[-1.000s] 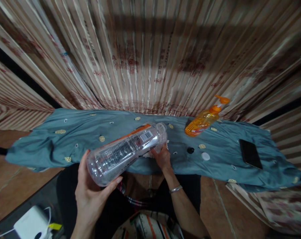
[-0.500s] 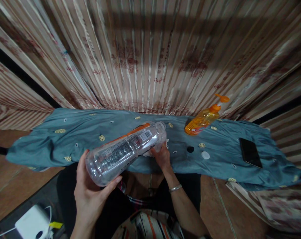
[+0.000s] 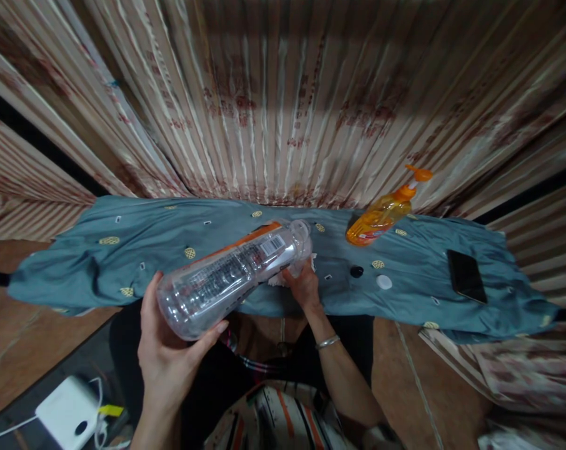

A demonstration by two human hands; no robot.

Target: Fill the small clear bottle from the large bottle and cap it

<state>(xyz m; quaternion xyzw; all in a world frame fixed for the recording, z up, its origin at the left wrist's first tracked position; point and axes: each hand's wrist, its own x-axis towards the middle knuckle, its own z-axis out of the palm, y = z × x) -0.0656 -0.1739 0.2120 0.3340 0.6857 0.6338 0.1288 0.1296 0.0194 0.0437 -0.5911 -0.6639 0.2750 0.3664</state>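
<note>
A large clear plastic bottle with a grey and orange printed label lies tilted across the view, its neck up and to the right. My left hand grips its base from below, thumb on the near side and fingers on the far side. At the neck end, my right hand is closed around a crumpled white tissue, pressed against the bottle's underside near the shoulder. The bottle hides most of the right fingers and part of the tissue. No cap shows on the bottle's mouth.
On the teal cloth-covered table stand or lie an orange pump bottle, a small black cap, a white round lid and a dark phone. A white box with cables sits at lower left. Striped curtains hang behind.
The whole view has shifted slightly, so the table sits a little higher. Both hands keep their hold, and the bottle stays in nearly the same tilted pose.
</note>
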